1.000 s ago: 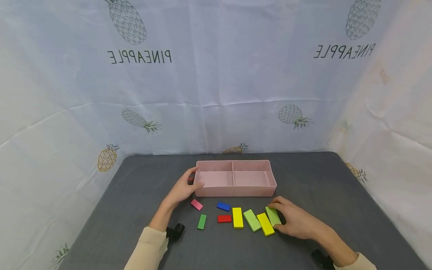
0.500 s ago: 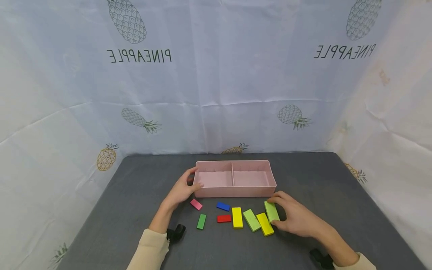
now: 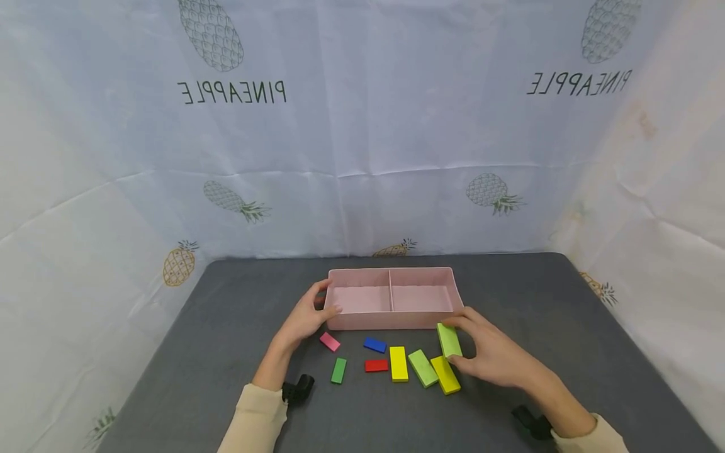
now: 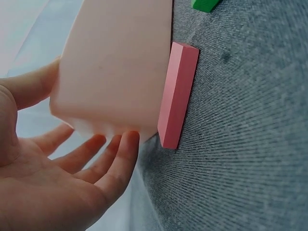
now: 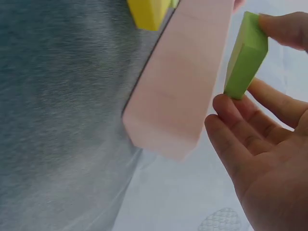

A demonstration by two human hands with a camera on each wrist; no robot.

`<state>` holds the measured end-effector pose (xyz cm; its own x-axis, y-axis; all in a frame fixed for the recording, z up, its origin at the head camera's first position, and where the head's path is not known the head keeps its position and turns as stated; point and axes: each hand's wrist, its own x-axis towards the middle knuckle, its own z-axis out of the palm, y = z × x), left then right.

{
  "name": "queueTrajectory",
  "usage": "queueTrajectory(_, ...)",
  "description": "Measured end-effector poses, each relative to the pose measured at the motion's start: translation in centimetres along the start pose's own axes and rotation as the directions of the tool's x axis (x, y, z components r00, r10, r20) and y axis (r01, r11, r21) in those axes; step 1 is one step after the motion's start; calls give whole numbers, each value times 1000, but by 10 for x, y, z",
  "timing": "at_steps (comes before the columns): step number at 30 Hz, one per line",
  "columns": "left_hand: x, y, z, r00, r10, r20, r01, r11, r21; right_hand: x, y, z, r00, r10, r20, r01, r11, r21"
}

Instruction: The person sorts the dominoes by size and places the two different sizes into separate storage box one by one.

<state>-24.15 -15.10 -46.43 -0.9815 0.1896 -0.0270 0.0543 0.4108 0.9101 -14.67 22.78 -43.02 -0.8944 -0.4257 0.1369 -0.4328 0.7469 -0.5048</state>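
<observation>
I have the light-green block (image 3: 449,341) pinched end to end in my right grip (image 3: 491,349), above the table (image 3: 198,352) near the pink box (image 3: 393,321); probably light, stiff, best held so. My left grip (image 3: 303,319) wraps the box's left end.

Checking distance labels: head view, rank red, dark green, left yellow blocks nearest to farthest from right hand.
1. Left yellow block: left of the right hand.
2. Red block: just left of the yellow.
3. Dark green block: leftmost of the three.
</observation>
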Motion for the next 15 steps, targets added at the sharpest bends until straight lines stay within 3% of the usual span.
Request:
queueTrajectory(9, 1, 2, -1, 1000, -10, 4, 10, 1000, 15, 15, -9, -10, 995, -87, -57, 87, 996, -9)
queueTrajectory(15, 0, -1, 0, 1000, -11, 10, 11, 1000, 19, 28, -12, -16, 995, -95, -42, 95, 995, 9)
